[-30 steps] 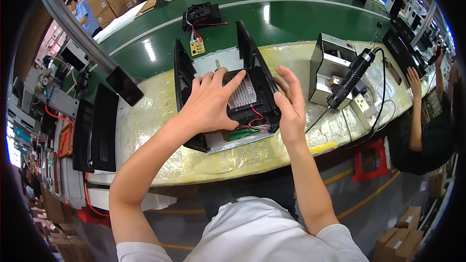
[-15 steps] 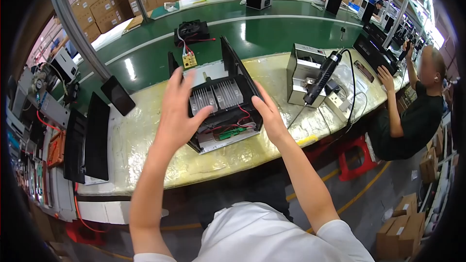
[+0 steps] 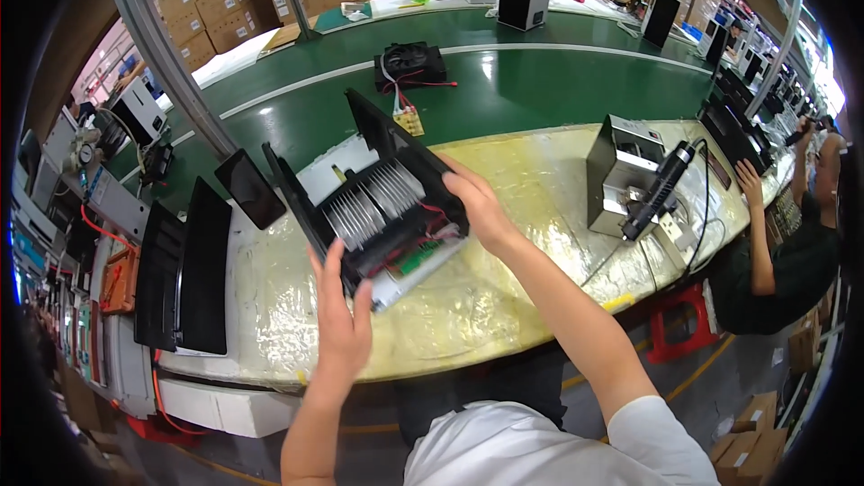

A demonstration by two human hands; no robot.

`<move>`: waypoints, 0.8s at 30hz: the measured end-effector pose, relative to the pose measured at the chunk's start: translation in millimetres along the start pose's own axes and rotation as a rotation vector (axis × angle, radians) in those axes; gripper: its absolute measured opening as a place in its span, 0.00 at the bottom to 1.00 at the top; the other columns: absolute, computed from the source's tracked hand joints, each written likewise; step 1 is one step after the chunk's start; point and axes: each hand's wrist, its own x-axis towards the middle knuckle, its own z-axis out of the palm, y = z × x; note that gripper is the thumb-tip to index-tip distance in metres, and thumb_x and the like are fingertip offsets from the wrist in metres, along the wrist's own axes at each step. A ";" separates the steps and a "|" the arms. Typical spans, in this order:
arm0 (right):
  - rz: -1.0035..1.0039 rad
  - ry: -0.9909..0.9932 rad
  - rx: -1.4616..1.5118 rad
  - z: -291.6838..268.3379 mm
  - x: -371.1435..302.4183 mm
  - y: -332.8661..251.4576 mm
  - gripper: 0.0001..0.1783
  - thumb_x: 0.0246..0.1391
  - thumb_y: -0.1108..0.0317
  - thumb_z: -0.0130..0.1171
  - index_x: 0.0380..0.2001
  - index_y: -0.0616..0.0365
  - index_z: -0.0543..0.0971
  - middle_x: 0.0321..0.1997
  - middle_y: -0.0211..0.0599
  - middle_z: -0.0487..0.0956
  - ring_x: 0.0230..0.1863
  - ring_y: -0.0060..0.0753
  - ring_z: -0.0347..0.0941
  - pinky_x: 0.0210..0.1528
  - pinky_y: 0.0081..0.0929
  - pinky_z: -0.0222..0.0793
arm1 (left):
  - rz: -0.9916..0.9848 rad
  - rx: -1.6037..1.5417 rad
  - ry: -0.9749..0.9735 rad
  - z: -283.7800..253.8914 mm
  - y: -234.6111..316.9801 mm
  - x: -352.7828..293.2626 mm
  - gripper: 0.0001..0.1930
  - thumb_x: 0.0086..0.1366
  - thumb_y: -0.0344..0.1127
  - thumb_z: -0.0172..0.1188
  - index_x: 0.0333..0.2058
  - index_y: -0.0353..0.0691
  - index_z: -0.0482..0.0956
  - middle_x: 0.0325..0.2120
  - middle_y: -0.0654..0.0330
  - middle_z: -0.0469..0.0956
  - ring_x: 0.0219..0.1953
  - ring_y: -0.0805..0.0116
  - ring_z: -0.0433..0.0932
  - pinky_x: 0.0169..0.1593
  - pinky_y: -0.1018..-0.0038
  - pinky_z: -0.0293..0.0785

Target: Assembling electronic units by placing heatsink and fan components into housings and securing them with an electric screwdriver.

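Observation:
Between my hands is a black device housing (image 3: 423, 182), open at the top and turned at an angle on the bench. Inside it sit two finned metal heat sinks (image 3: 375, 207), with a green circuit board (image 3: 419, 258) and red wires at the near end. My right hand (image 3: 481, 207) grips the right side panel, fingers on its outer face. At the near left corner, my left hand (image 3: 344, 319) is closed on the housing's edge. Behind the housing lies a black fan unit (image 3: 412, 63), wired to a small yellow board (image 3: 409, 121).
A black electric screwdriver (image 3: 661, 189) rests at a metal stand (image 3: 621, 171) on the right. Black panels (image 3: 200, 279) and a dark phone-like slab (image 3: 249, 189) stand at left. A co-worker (image 3: 783, 234) sits at far right. A green belt (image 3: 540, 81) runs behind the film-covered bench.
The housing has turned counterclockwise. My left hand, spread above its left side before, has come down to its near left corner and closed there. My right hand stays on the right panel.

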 end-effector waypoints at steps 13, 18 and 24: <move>0.000 0.243 -0.297 -20.3 73.3 55.0 0.13 0.64 0.68 0.53 0.46 0.63 0.79 0.26 0.34 0.79 0.26 0.21 0.74 0.30 0.26 0.70 | 0.401 0.162 0.034 120.1 0.6 247.8 0.31 0.62 0.28 0.64 0.64 0.38 0.66 0.68 0.42 0.59 0.68 0.40 0.61 0.69 0.56 0.59; -0.213 0.210 -0.435 -26.9 71.9 77.2 0.11 0.59 0.71 0.53 0.41 0.62 0.81 0.28 0.48 0.80 0.27 0.40 0.79 0.33 0.35 0.73 | 0.185 0.278 0.013 221.3 -59.3 391.8 0.41 0.62 0.49 0.66 0.66 0.31 0.60 0.67 0.30 0.54 0.69 0.33 0.56 0.69 0.52 0.57; -0.036 0.057 -0.532 -13.7 69.0 62.1 0.10 0.58 0.69 0.56 0.37 0.63 0.81 0.36 0.55 0.82 0.38 0.60 0.78 0.40 0.47 0.74 | -0.325 0.672 -0.011 277.7 -88.1 498.3 0.61 0.52 0.74 0.63 0.71 0.34 0.50 0.68 0.23 0.47 0.70 0.24 0.51 0.71 0.42 0.48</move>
